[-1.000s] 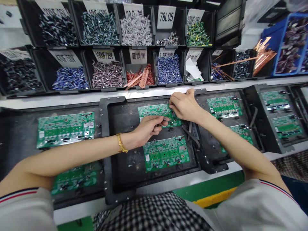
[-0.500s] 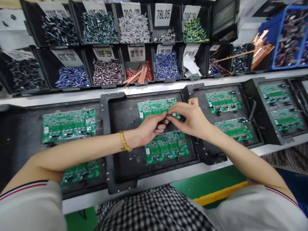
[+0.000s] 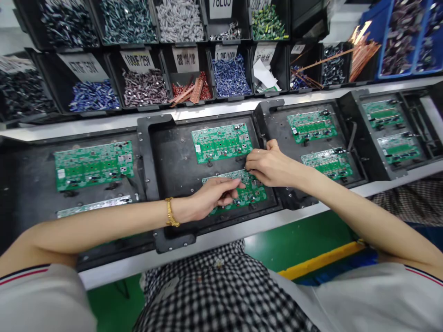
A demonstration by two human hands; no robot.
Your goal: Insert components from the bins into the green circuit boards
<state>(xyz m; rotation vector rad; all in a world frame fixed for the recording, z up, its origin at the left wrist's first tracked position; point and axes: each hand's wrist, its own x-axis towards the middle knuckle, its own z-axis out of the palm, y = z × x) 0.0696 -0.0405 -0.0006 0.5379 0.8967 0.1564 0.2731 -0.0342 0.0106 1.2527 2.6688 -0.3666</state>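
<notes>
Left hand (image 3: 214,196), right hand (image 3: 272,165) pinch fingertips on near circuit board (image 3: 251,193) in black tray (image 3: 180,161).

Both hands sit low over the near circuit board (image 3: 238,191) in the middle black tray (image 3: 173,161), the left hand (image 3: 211,197) from the left, the right hand (image 3: 272,166) from the right. Between them and the far circuit board (image 3: 221,142) a bare strip of tray floor is open. The raised tray rim closes both sides. Behind, the parts bins (image 3: 145,85) stand as a wall; only the way above them is free.
</notes>
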